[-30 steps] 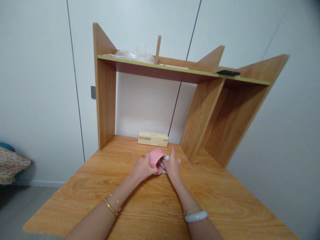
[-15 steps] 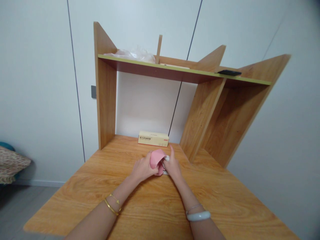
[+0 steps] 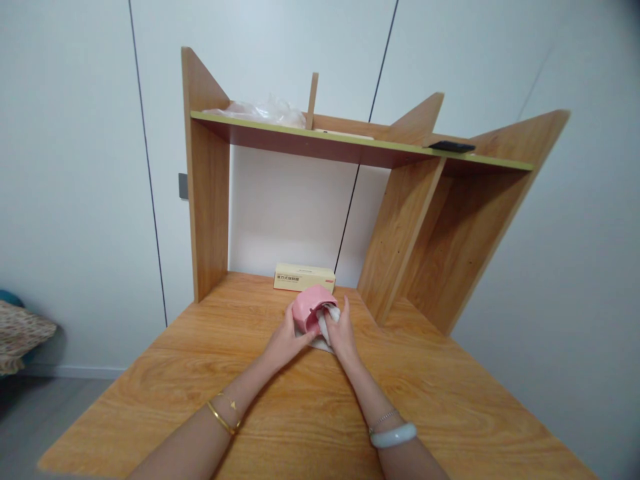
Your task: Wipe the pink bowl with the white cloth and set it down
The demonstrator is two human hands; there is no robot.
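Note:
A pink, bowl-shaped container [image 3: 307,304] with a faceted outside is tilted over the desk, its mouth facing me and to the right. My left hand [image 3: 286,340] is closed around its left side, thumb at the lower rim. A crumpled white cloth [image 3: 324,325] is bunched in my right hand [image 3: 341,333], pressed at the container's mouth and partly inside. The right thumb sticks up; the fingertips are hidden by the cloth and rim. Something flat and white [image 3: 321,344] lies on the desk just below the container.
Behind my hands a cream-coloured box [image 3: 304,277] with printed lettering stands on the wooden desk [image 3: 300,413]. A wooden shelf unit [image 3: 300,138] rises at the back, carrying a clear plastic bag [image 3: 265,112] and a flat black object [image 3: 453,147]. Patterned fabric [image 3: 25,330] shows at far left.
The pink container has turned and risen slightly, so more of its outside and mouth show. My right hand with the cloth has shifted along its rim. The whole view has moved slightly.

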